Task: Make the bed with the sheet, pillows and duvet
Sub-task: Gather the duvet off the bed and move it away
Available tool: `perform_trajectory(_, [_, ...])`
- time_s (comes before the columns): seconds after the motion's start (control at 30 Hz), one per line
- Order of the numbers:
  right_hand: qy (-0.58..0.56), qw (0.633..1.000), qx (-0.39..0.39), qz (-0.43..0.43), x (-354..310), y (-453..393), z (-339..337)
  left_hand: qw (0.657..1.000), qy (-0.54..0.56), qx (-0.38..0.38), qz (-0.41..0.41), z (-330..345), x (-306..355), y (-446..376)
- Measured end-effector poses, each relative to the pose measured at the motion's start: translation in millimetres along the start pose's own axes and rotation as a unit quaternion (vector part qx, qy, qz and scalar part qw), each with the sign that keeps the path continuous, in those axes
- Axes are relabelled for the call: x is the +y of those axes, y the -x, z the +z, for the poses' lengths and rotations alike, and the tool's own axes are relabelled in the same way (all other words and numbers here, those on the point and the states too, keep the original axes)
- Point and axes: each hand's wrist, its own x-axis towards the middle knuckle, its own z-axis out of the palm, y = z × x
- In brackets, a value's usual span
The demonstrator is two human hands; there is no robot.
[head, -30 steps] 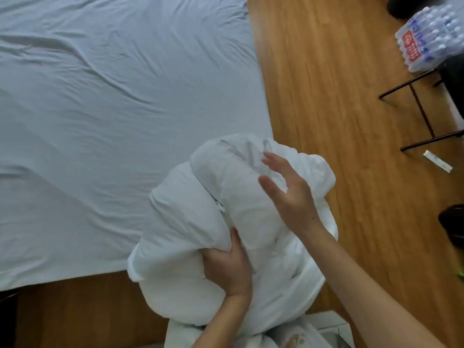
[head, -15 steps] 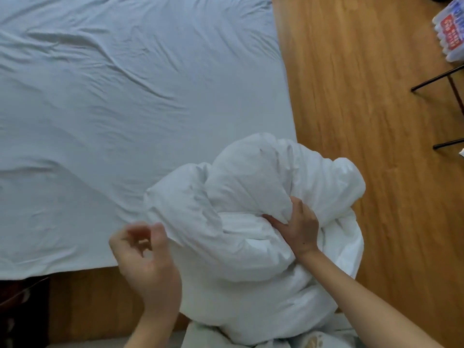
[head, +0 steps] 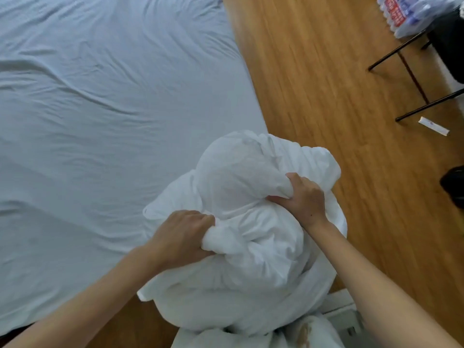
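Bunched white duvet [head: 251, 247], soft and puffy, heaped in rounded folds at the near right corner of the bed, part hanging past the mattress edge over the floor. Thin outer cover, slightly translucent at the top bulge, creased and twisted where gripped. Left hand [head: 180, 234] clenched around a wad of the cover on the left side of the heap, fingers curled tight into the cloth. Right hand [head: 303, 197] clutching a gathered fold on the right side, thumb and fingers pinching the fabric, knuckles up. Both forearms bare, reaching in from the near edge.

Pale blue-grey fitted sheet [head: 100, 121] stretched over the mattress, matte, with long shallow wrinkles running across, filling the left and far part of the view. Pillows not seen.

Warm-toned wood-grain plank floor [head: 326, 84] to the right of the bed. Far right: shrink-wrapped pack of water bottles [head: 411, 13] with a red label, its writing too blurred to read. Thin black metal legs [head: 411, 79] of a piece of furniture near it. Small white oblong packet [head: 433, 125] flat on the floor just beside the legs. Dark rounded object [head: 454, 187] at the right edge, unclear.
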Motion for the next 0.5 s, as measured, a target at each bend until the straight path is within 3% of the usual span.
perform_trajectory(0.13, [-0.11, 0.982, -0.069, 0.138, 25, 9, -23, 0.997, 0.001, 0.049, 0.065, 22, 43, -23])
perform_trajectory(0.37, [-0.215, 0.924, -0.072, 0.309, 70, 73, -29, 0.988, -0.084, 0.002, 0.133, 31, 8, -31])
perform_trajectory(0.43, [-0.271, 0.908, -0.052, 0.316, 65, 84, -26, 0.985, -0.09, 0.001, 0.15, 33, 10, -26])
perform_trajectory(0.5, [-0.26, 0.935, -0.019, 0.241, 50, 93, -25, 0.987, -0.08, 0.014, 0.142, 37, 20, -23])
